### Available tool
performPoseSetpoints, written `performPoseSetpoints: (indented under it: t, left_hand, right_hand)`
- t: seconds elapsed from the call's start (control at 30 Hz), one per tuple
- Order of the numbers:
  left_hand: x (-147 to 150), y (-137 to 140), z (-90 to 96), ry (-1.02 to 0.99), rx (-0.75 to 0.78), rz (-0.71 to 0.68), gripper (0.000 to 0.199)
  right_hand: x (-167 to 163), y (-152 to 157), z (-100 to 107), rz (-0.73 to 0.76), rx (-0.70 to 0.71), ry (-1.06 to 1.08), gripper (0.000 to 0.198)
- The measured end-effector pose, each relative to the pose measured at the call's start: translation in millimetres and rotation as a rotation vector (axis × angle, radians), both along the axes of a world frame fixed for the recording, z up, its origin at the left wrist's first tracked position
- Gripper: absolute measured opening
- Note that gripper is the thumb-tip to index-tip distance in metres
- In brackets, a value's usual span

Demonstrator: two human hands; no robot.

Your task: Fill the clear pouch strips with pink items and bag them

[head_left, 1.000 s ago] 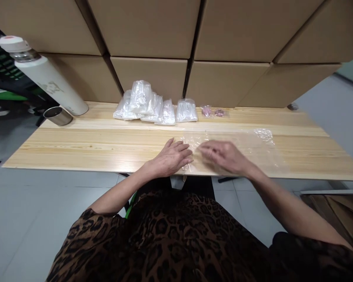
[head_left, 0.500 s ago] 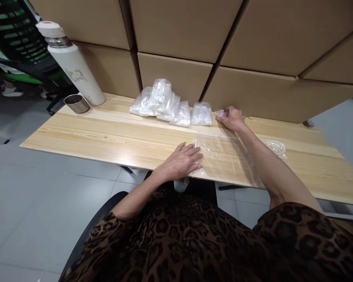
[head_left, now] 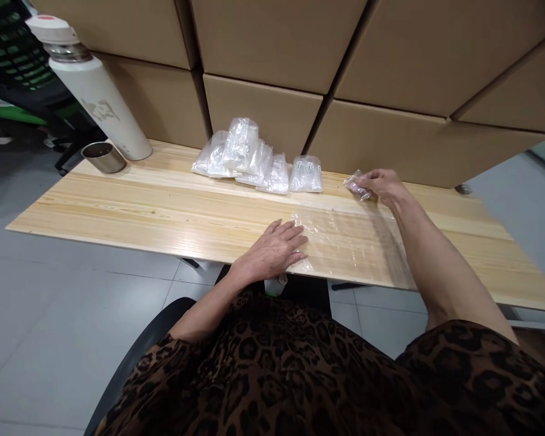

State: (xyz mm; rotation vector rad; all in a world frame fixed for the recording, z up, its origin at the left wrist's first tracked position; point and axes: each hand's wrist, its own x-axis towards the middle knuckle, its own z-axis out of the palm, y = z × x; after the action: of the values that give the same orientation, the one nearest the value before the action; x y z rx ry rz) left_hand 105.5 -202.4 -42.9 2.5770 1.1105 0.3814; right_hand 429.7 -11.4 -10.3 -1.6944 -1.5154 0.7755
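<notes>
The left hand (head_left: 276, 247) lies flat, palm down, fingers spread and relaxed, pressing on the near left end of a large clear flat plastic bag (head_left: 345, 239) that is spread along the front edge of the pale wooden tabletop (head_left: 131, 203); it grips nothing, just pins the film. The right hand (head_left: 384, 183) is stretched far out over the table, arm almost straight, wrist raised, and its fingertips are pinched together on a small clear packet with pinkish pieces inside (head_left: 358, 186), held at the back of the table close to the stacked brown cardboard boxes (head_left: 272, 109); whether the packet touches the wood, I cannot tell. Just left of it stands a small clear bag with white parts inside (head_left: 306, 175), and beside that a heap of crumpled clear plastic bags (head_left: 238, 157) leans against the boxes; their contents are too faint to tell. At the far left corner, a tall white insulated bottle with a steel collar (head_left: 91, 97) stands upright, and just beside it sits a small steel cup (head_left: 103, 157), mouth up.
</notes>
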Motion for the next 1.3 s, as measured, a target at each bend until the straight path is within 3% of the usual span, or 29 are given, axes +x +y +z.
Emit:
performPoseSetpoints:
  t: [0.1,0.27,0.43,0.57,0.7,0.77,0.83,0.9,0.97,1.07,1.13,1.3]
  left_hand:
    - [-0.7,-0.2,1.2,0.001,0.001,0.001,0.045]
    - [-1.2,-0.6,3.4,0.022,-0.023,0.010,0.046]
    - [-0.6,-1.6,5.8,0.034,-0.040,0.021,0.047]
    - [-0.4,-1.8,4.0,0.011,-0.022,0.023,0.046]
    - [-2.8,0.5,-2.0,-0.061,-0.032,0.034,0.044]
    - [-3.7,0.9,-4.0,-0.187,-0.030,0.069,0.042]
    - [-2.0,-0.5,-3.6,-0.401,-0.048,0.126,0.043]
    - [4.5,-3.5,-1.6,-0.660,-0.141,0.168,0.051]
    - [15.9,-6.6,-0.3,-0.878,-0.321,0.155,0.062]
    - [35.8,-8.5,-3.9,-1.069,-0.613,0.093,0.072]
    - [44.6,-8.1,-9.2,-1.146,-0.722,0.116,0.071]
    - [39.1,-6.2,-13.9,-1.198,-0.756,0.237,0.066]
  right_hand:
    - [-1.6,-0.2,-4.1,-0.060,-0.117,-0.086,0.038]
    - [3.5,1.0,9.2,0.058,-0.185,-0.375,0.034]
    - [5.2,-1.8,16.9,0.114,-0.295,-0.309,0.028]
    - [3.1,0.5,11.3,0.080,-0.146,-0.327,0.032]
    - [-6.8,-15.2,10.3,0.038,0.130,-0.342,0.032]
    - [-18.8,-38.2,12.8,0.017,0.240,-0.158,0.034]
    - [-35.5,-69.9,15.1,0.073,0.272,0.211,0.036]
    - [-54.3,-103.9,14.8,0.205,0.226,0.494,0.038]
    - [-71.9,-133.4,10.5,0.264,0.159,0.635,0.041]
    - [-91.2,-161.1,-2.1,0.269,0.091,0.666,0.044]
    - [-98.0,-169.8,-10.2,0.264,0.109,0.628,0.045]
    - [-94.2,-177.6,-11.4,0.332,0.118,0.593,0.042]
